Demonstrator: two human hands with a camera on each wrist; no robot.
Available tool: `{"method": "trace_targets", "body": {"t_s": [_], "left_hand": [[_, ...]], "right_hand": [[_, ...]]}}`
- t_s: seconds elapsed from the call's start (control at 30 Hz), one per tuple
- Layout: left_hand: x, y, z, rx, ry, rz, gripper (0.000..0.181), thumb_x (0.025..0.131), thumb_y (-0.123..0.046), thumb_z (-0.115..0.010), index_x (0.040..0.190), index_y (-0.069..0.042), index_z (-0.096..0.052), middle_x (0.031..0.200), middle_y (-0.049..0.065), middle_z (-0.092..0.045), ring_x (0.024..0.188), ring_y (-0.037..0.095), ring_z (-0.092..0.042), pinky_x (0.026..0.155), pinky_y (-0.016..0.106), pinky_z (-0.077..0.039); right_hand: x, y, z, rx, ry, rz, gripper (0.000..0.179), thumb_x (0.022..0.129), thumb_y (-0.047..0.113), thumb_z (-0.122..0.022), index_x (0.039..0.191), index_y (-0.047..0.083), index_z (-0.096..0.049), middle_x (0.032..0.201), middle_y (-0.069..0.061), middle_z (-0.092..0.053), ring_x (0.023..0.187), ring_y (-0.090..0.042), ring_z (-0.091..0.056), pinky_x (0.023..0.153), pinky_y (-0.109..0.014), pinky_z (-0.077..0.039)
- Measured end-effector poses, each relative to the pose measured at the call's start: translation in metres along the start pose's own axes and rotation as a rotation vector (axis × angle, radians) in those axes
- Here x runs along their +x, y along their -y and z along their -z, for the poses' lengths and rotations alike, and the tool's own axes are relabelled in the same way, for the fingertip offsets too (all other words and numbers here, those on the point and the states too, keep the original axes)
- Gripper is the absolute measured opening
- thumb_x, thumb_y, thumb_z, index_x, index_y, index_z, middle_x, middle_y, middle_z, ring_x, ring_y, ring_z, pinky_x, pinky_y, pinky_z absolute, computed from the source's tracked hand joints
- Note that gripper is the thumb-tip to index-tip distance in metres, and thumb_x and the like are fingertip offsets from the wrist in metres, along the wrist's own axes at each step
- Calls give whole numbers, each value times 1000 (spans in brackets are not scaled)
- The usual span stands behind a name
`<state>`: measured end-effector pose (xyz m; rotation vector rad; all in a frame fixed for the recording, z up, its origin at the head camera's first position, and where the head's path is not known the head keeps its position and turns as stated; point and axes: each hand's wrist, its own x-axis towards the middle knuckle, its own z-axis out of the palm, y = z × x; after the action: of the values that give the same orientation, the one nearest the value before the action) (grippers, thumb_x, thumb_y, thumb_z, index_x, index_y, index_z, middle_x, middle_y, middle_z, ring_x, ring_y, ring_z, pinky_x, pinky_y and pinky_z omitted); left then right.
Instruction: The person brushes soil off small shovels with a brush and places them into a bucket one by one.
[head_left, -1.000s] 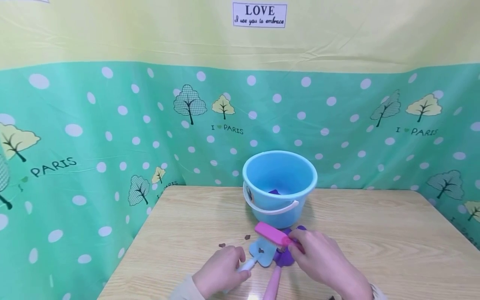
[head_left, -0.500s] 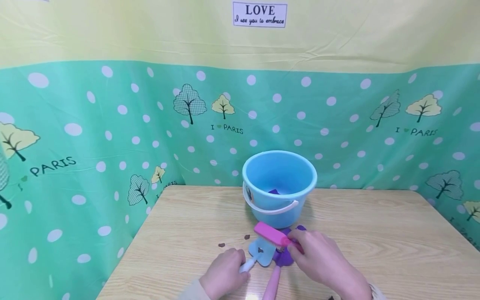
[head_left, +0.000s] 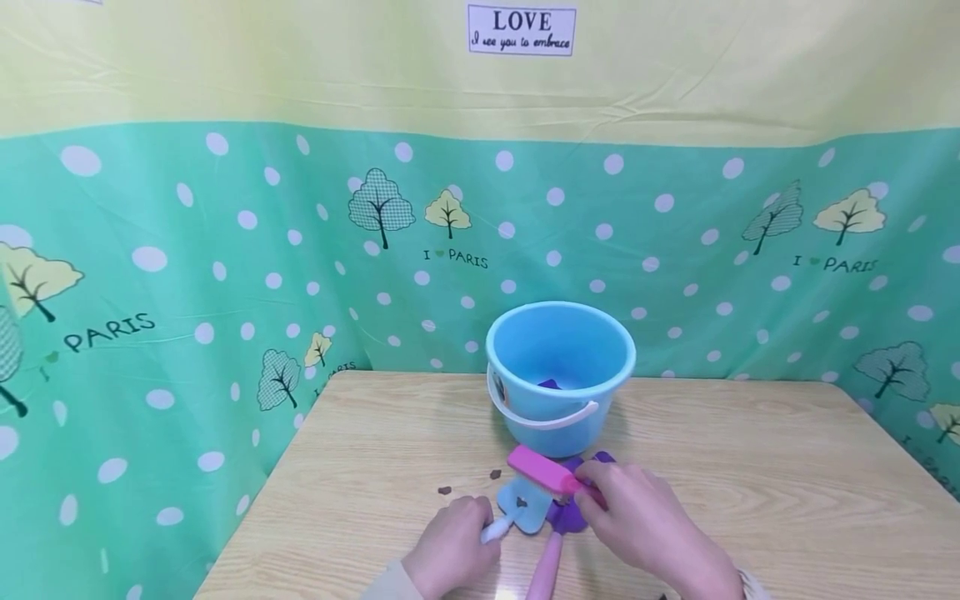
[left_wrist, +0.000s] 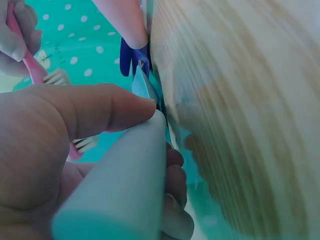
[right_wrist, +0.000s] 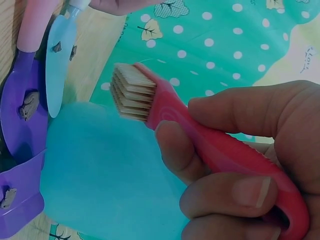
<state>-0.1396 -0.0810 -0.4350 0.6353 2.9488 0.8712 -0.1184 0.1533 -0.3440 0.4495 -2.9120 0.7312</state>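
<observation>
In the head view my left hand (head_left: 453, 546) grips the white handle of a small light blue toy shovel (head_left: 534, 510); the left wrist view shows thumb and fingers around that handle (left_wrist: 125, 180). A dark brown crumb lies on its blade. My right hand (head_left: 648, 521) holds a pink brush (head_left: 542, 469) above the blades, and its pale bristles (right_wrist: 132, 92) point away from my palm in the right wrist view. Between the hands lies a purple toy shovel (head_left: 567, 518) with a pink handle, a brown lump (right_wrist: 30, 105) on its blade.
Behind the shovels stands a light blue bucket (head_left: 551, 437) with a white handle and something purple inside. Another purple piece (right_wrist: 22, 200) lies beyond the purple shovel, carrying a lump. Two brown crumbs (head_left: 445, 490) lie on the wooden table. A patterned curtain (head_left: 660, 275) hangs behind.
My left hand has shifted slightly right along the blue shovel's handle, its fingers closer around it. The right hand with the brush has stayed nearly still.
</observation>
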Motion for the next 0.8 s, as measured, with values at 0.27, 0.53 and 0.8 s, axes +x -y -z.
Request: {"method": "trace_targets", "body": {"t_s": [0.27,0.53,0.8], "left_hand": [[1,1,9,-127,46,45,10,72,-10,-68,77,-10,-60,67,-7,-50,52,7,-44,47,23,-39],[-2,0,18,-92,49,39,10,72,-12,-69,77,-11,-60,67,-8,-49,56,7,-44,49,23,-38],[-5,-2,32,-68,68,68,11,75,-17,-71,81,-10,-63,72,-6,-52,63,9,-44,54,24,-39]], "right_hand": [[0,0,-1,15,6,2,19,84,14,-67,102,9,-71,55,13,-44,46,-3,-41,42,-22,-35],[0,2,-1,25,12,-9,21,84,14,-67,104,8,-70,55,13,-44,46,-3,-41,42,-22,-35],[-1,2,-1,24,8,0,23,85,15,-67,105,7,-70,54,13,-44,45,-3,-40,42,-21,-35]]}}
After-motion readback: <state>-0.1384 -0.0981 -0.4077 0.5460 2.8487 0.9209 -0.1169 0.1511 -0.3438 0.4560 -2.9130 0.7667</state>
